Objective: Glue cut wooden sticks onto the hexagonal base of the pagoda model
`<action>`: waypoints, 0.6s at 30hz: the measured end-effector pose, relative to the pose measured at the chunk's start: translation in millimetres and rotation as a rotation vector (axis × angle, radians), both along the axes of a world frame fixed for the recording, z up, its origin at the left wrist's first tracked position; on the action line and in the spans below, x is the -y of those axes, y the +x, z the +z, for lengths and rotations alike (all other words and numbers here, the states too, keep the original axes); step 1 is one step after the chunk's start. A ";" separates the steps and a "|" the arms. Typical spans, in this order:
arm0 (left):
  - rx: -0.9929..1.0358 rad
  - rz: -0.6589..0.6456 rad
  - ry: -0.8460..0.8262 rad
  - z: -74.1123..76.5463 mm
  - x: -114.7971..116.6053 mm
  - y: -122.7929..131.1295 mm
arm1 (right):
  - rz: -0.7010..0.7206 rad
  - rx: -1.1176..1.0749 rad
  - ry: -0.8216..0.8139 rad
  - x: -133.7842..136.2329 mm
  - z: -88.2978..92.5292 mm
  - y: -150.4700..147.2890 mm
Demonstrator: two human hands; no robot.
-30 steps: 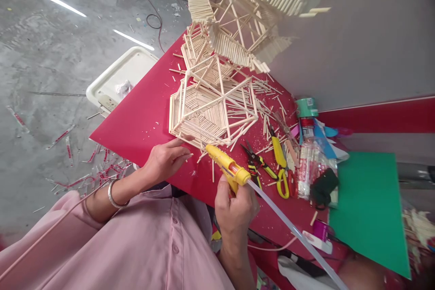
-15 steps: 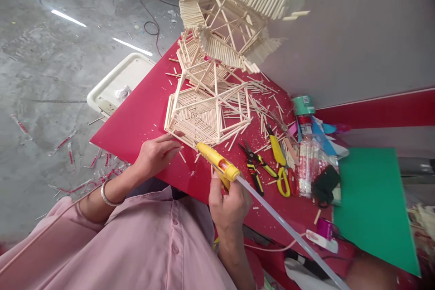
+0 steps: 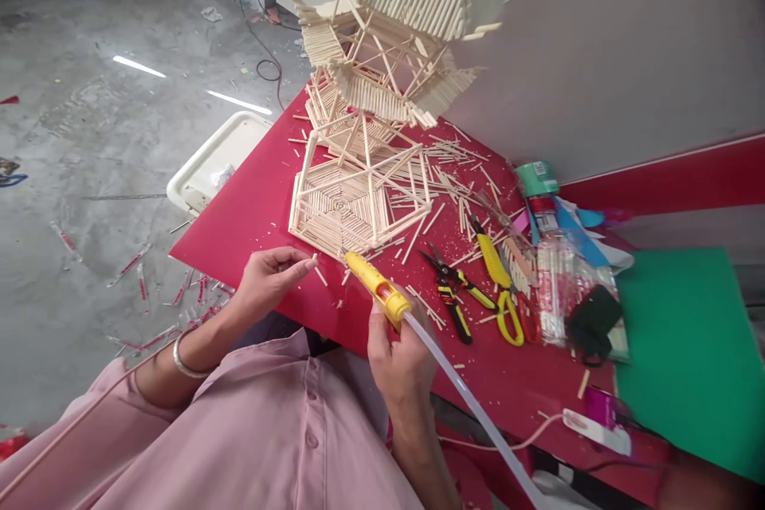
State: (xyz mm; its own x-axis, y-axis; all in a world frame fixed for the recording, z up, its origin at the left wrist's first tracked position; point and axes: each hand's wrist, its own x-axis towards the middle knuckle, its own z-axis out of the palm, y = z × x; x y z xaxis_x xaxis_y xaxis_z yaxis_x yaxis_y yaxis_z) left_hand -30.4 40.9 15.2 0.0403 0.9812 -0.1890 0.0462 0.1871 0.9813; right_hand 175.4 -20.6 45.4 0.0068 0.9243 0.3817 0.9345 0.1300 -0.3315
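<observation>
A person in a pink shirt (image 3: 256, 438) leans over a red tabletop (image 3: 239, 223), the right hand (image 3: 402, 355) wrapped firmly around a yellow glue gun (image 3: 375, 280). The gun's nozzle points toward the far left, close to the near edge of a hexagonal frame (image 3: 340, 207) of pale wooden sticks; whether the two touch cannot be told. A translucent glue stick (image 3: 466, 394) runs from the back of the gun toward the near right. On the left, the left hand (image 3: 266, 284), a bracelet (image 3: 179, 360) at its wrist, brings thumb and forefinger close together just short of the frame; a tiny pale spot shows at the fingertips, but it is impossible to tell if anything is pinched there. A taller stick structure (image 3: 382, 92) rises at the far side, loose sticks (image 3: 445, 150) scatter to its right, and black-and-yellow pliers (image 3: 457, 320) lie to the right of the gun
</observation>
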 end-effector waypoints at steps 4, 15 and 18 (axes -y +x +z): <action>-0.017 0.018 -0.058 9.6 -2.9 6.5 | -0.022 -0.008 0.009 -1.8 -3.5 1.9; -0.249 -0.072 0.127 36.6 -24.7 7.8 | -0.039 -0.089 0.045 -7.9 -13.3 5.5; -0.171 -0.028 0.106 41.4 -27.9 9.2 | -0.035 -0.100 0.058 -11.2 -13.5 5.5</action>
State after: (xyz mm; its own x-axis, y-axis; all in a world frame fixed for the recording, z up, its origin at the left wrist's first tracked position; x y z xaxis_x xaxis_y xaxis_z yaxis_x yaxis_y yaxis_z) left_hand -21.2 68.8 56.6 0.0440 0.9949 -0.0907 0.2171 0.0792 0.9729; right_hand 180.9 -9.4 31.8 0.0797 0.8993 0.4299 0.9013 0.1192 -0.4165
